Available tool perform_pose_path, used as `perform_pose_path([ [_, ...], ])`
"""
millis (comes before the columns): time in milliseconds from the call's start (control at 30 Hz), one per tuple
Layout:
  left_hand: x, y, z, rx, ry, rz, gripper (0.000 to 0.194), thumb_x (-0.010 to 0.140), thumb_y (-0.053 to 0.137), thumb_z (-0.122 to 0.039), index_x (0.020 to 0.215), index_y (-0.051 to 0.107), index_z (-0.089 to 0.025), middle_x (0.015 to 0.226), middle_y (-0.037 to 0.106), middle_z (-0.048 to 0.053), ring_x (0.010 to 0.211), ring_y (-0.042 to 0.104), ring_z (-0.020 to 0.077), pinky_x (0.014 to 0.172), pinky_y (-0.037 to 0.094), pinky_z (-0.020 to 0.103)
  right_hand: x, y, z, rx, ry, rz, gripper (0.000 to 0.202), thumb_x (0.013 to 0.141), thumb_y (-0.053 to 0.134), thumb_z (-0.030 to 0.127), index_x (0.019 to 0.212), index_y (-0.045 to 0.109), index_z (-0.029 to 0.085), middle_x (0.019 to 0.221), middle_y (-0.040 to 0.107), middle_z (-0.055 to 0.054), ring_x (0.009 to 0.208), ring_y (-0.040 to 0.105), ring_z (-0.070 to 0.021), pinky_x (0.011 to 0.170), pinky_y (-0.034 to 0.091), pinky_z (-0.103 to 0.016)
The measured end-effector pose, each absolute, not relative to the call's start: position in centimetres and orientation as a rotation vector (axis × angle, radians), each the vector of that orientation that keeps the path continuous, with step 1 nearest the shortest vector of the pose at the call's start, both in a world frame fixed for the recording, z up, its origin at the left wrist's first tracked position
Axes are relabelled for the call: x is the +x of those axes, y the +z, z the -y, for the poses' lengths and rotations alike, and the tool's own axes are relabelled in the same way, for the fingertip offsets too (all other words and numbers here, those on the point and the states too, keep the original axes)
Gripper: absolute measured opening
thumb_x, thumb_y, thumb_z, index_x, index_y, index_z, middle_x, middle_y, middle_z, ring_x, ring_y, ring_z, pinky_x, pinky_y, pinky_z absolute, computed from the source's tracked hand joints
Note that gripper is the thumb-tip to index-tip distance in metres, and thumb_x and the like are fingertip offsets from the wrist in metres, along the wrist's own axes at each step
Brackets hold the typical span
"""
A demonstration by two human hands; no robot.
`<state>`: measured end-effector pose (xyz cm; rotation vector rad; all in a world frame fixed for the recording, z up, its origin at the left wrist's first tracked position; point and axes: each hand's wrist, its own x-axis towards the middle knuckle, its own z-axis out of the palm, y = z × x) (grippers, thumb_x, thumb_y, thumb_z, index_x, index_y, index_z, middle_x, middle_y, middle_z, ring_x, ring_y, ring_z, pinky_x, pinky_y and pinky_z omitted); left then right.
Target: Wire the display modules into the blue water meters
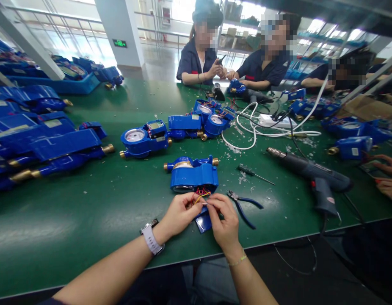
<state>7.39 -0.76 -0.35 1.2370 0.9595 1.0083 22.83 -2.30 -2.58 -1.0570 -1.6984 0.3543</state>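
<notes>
Thin red and yellow wires [201,195] run out of a blue meter [194,176] that lies in front of me with brass ends. My left hand [180,214], with a watch at the wrist, pinches the wires from the left. From the right, my right hand [224,218] pinches the same wires, fingertips close to the left ones. Below the fingers a blue cover piece [203,222] with a shiny face rests on the green table, partly hidden by my hands. Blue-handled cutters [245,204] lie open just right of my right hand.
A screwdriver [255,174] and a heat gun [310,173] lie to the right. More blue meters [143,139] stand behind and are piled at the left. White cable [255,131] loops around a power strip [277,121]. People sit opposite; another person's hands [386,173] are at the right edge.
</notes>
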Motion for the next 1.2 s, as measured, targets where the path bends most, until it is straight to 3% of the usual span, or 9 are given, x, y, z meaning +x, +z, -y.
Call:
perform_pose_path([
  [433,7.77,-0.56,0.56,1.215,0.975,-1.078,0.020,0.072,0.066,-0.032,0.071,0.065,-0.012,0.062,0.059,-0.001,0.055,0.044,0.0086,0.054,0.036,0.020,22.67,-2.51,2.27,-1.055,0.411,1.669,0.013,0.091,0.052,0.012,0.091,0.063,0.019,0.091,0.062,-0.005,0.087,0.061,-0.0164,0.077,0.050,-0.031],
  [733,7.96,-0.45,0.53,1.184,0.969,-1.085,0.025,0.070,0.067,-0.036,0.066,0.062,-0.013,0.057,0.051,-0.003,0.053,0.036,0.0077,0.050,0.031,0.020,22.64,-2.57,2.22,-1.033,0.429,1.684,0.015,0.091,0.053,0.009,0.092,0.063,0.020,0.090,0.061,-0.004,0.086,0.060,-0.0146,0.077,0.050,-0.029],
  [1000,7.79,-0.64,0.42,1.181,0.970,-1.048,0.027,0.072,0.066,-0.037,0.063,0.059,-0.013,0.058,0.052,-0.001,0.056,0.040,0.0097,0.055,0.033,0.022,22.57,-2.42,2.37,-1.025,0.379,1.694,0.017,0.091,0.050,0.008,0.091,0.062,0.020,0.089,0.061,-0.004,0.085,0.061,-0.0133,0.075,0.052,-0.025],
  [1200,7.82,-1.03,0.36,1.194,0.953,-1.040,0.028,0.075,0.064,-0.037,0.064,0.053,-0.014,0.057,0.042,-0.005,0.056,0.033,0.0088,0.053,0.029,0.021,22.61,-2.80,2.24,-0.971,0.353,1.717,0.022,0.091,0.050,0.005,0.099,0.063,0.021,0.093,0.060,-0.005,0.088,0.062,-0.0128,0.077,0.052,-0.023],
])
